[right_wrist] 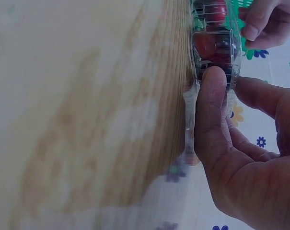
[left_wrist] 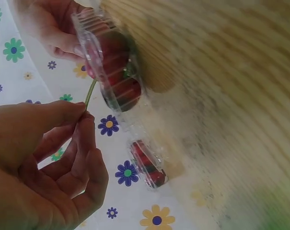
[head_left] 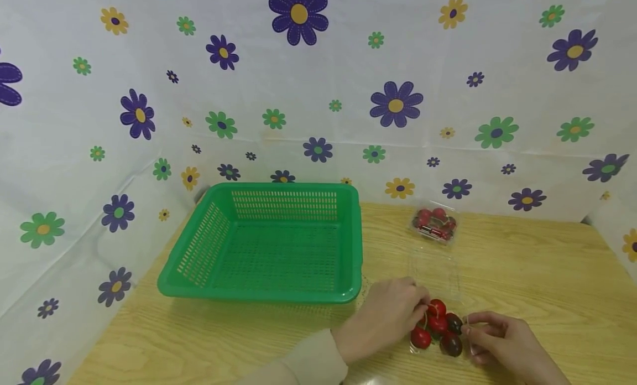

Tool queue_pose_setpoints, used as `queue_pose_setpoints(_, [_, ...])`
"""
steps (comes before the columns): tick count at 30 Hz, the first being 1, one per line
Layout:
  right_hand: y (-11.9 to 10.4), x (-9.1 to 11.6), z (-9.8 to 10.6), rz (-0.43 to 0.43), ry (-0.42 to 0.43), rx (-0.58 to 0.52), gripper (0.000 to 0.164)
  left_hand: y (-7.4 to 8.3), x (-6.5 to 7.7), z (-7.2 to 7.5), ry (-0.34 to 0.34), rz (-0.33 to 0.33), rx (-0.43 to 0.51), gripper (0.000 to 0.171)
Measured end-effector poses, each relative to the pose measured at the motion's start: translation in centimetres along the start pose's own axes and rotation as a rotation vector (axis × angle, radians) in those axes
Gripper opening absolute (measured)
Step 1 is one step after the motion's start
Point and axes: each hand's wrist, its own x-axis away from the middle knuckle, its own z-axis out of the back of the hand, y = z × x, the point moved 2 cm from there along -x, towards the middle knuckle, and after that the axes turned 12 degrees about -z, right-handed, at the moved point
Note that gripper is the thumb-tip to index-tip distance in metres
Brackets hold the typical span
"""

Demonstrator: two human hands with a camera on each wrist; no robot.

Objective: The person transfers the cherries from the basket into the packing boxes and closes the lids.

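Several red and dark cherries lie in an open clear plastic box at the front right of the table. Its transparent lid is folded back behind it. My left hand is over the box's left side, pinching a green cherry stem between thumb and fingertips. From the other side, my right hand grips the box's right wall, with the thumb outside and fingers at the rim. The fruit on the pinched stem is partly hidden by the box wall.
A green plastic basket with slotted sides stands on the wooden table, left of the box. Behind the open lid sits another clear box of cherries. A white flower-patterned sheet hangs along the back and sides.
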Motion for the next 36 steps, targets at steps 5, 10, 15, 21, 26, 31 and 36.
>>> queue_pose_setpoints(5, [-0.1,0.0,-0.1,0.013,0.011,0.011,0.038,-0.4,-0.1,-0.5,-0.046,0.019,-0.03,0.01])
queue_pose_setpoints(10, [-0.3,0.1,0.0,0.024,-0.002,0.011,0.04,-0.6,0.0,-0.8,-0.07,0.027,-0.026,0.014])
queue_pose_setpoints(15, [-0.3,0.2,0.1,0.041,-0.017,0.018,0.044,-0.6,0.1,-0.9,-0.077,0.014,-0.014,0.019])
queue_pose_setpoints(21, [-0.1,0.2,0.3,0.072,-0.041,0.04,0.046,-0.5,0.2,-0.8,-0.101,0.022,0.004,0.021])
queue_pose_setpoints(26, [0.0,0.1,0.2,0.042,-0.025,0.022,0.046,-0.6,0.4,-0.9,-0.086,0.028,0.023,0.023])
queue_pose_setpoints(31, [0.0,0.2,0.0,0.029,-0.01,0.022,0.043,-0.6,0.8,-0.7,-0.073,0.056,0.058,0.025])
queue_pose_setpoints(36, [-0.1,0.2,0.1,0.03,-0.023,0.012,0.041,-0.7,1.4,-0.5,-0.065,0.1,0.143,0.026])
